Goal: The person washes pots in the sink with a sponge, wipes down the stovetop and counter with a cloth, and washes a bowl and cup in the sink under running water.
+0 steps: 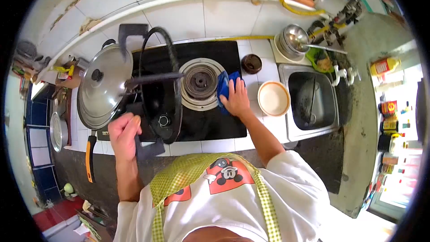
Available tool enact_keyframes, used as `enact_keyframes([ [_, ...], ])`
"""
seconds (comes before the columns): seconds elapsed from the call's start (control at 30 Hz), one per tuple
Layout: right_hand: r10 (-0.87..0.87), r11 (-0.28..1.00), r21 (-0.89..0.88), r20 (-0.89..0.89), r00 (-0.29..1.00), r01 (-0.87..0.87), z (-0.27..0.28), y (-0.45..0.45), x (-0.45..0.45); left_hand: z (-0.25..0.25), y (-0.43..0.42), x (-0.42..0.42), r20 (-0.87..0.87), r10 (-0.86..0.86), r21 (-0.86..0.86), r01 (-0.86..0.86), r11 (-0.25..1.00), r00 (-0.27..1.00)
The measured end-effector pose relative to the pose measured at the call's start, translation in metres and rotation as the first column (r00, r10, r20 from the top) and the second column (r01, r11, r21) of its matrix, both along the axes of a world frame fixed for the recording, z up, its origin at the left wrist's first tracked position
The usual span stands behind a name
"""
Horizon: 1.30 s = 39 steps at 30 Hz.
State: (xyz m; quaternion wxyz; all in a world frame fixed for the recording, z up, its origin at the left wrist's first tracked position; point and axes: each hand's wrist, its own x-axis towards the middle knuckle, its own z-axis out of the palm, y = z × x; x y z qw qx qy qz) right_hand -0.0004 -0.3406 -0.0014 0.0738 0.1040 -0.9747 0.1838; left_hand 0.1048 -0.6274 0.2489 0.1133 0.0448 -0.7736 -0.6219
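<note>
My left hand (126, 135) is closed on a black stove grate (172, 56), a ring with flat prongs, which it holds tilted up on edge above the left part of the stove. Under my right hand (236, 99) a blue cloth (222, 90) is pressed on the black glass stovetop (210, 127), just right of a round burner (200, 80) with metal rings. The fingers of this hand lie stretched over the cloth. A control knob (164, 120) shows through the grate. The grate partly hides the left side of the stovetop.
A lidded pan (107, 87) with an orange-black handle stands left of the stove. To the right are a dark bowl (251, 64), a cream bowl (273, 98) and a steel sink (333, 127). Metal bowls (293, 40) with a ladle sit behind the sink.
</note>
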Motion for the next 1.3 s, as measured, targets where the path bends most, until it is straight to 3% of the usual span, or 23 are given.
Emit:
enact_keyframes([
  [0.07, 0.04, 0.999, 0.035, -0.003, 0.999, -0.04, 0.016, 0.0, 0.053, -0.009, 0.01, -0.018, 0.006, -0.051, -0.033, 0.051, 0.998, 0.999],
  [0.2, 0.102, 0.992, -0.082, 0.029, 0.994, -0.1, 0.029, 0.019, 0.15, -0.019, 0.04, -0.061, 0.091, -0.167, -0.146, 0.179, 0.973, 0.982],
  [0.27, -0.005, 0.966, -0.257, 0.002, 1.0, 0.005, 0.013, 0.047, 0.184, -0.032, 0.049, -0.082, 0.117, -0.187, -0.282, 0.213, 0.935, 0.975],
  [0.3, -0.169, 0.932, -0.303, 0.128, 0.977, 0.2, 0.001, 0.068, 0.193, -0.034, 0.061, -0.09, 0.153, -0.165, -0.323, 0.207, 0.924, 0.974],
  [0.33, -0.313, 0.864, -0.322, 0.26, 0.913, 0.388, -0.007, 0.088, 0.201, -0.051, 0.064, -0.102, 0.058, -0.192, -0.436, 0.198, 0.878, 0.98],
  [0.4, -0.431, 0.85, -0.263, 0.153, 0.889, 0.457, 0.016, 0.112, 0.2, -0.074, 0.077, -0.122, 0.088, -0.092, -0.693, 0.127, 0.71, 0.992],
  [0.53, -0.484, 0.76, -0.43, 0.125, 0.866, 0.487, 0.031, 0.113, 0.189, -0.107, 0.1, -0.135, 0.197, -0.002, -0.834, 0.168, 0.525, 0.98],
  [0.6, -0.5, 0.625, -0.574, 0.225, 0.836, 0.529, 0.031, 0.102, 0.186, -0.122, 0.109, -0.134, 0.216, 0.039, -0.884, 0.178, 0.432, 0.976],
  [0.67, -0.464, 0.527, -0.697, 0.243, 0.852, 0.486, 0.017, 0.094, 0.184, -0.136, 0.111, -0.133, 0.298, 0.047, -0.872, 0.251, 0.421, 0.954],
  [0.87, -0.36, 0.428, -0.747, 0.375, 0.854, 0.508, 0.004, 0.084, 0.178, -0.15, 0.123, -0.122, 0.399, 0.098, -0.838, 0.32, 0.442, 0.912],
  [1.0, -0.35, 0.46, -0.762, 0.316, 0.882, 0.455, 0.013, 0.087, 0.163, -0.154, 0.124, -0.119, 0.393, 0.111, -0.812, 0.288, 0.507, 0.913],
  [1.2, -0.278, 0.452, -0.768, 0.362, 0.89, 0.453, 0.037, 0.087, 0.138, -0.151, 0.118, -0.117, 0.515, 0.141, -0.749, 0.364, 0.554, 0.846],
  [1.3, -0.237, 0.543, -0.745, 0.308, 0.921, 0.388, 0.023, 0.092, 0.124, -0.154, 0.116, -0.119, 0.534, 0.158, -0.732, 0.36, 0.579, 0.83],
])
